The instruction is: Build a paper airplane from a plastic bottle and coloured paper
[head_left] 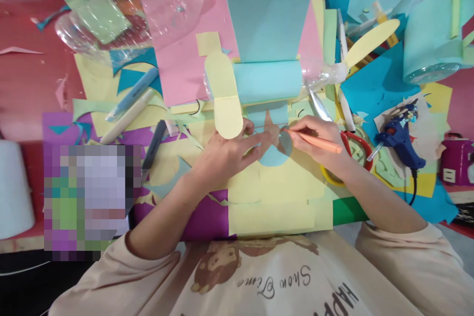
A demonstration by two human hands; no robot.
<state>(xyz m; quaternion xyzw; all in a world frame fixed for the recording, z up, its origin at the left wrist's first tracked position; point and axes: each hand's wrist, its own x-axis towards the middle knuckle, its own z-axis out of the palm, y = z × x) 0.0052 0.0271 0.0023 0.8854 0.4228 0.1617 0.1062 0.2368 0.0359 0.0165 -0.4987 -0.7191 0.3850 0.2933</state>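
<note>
My right hand [319, 134] is closed round an orange marker [319, 142], its tip touching the orange-brown star shape [269, 139] near its right arm. The star lies on a light-blue paper piece [274, 157] with a rounded lower end. My left hand [227, 152] lies with fingers stretched toward the star, their tips resting on its left side. Just beyond the hands, a clear bottle wrapped in blue paper [268, 81] lies on its side. A pale yellow paper strip [226, 108] with rounded ends sits across its left end, and a yellow paper blade [372, 43] is near its cap.
Red-handled scissors [365, 150] and a blue glue gun [402, 136] lie at right. A blue-wrapped bottle [431, 34] stands behind them. Markers [133, 94] and paper scraps are scattered at left, with clear bottles [166, 5] farther back and a white roll [15, 190] at the edge.
</note>
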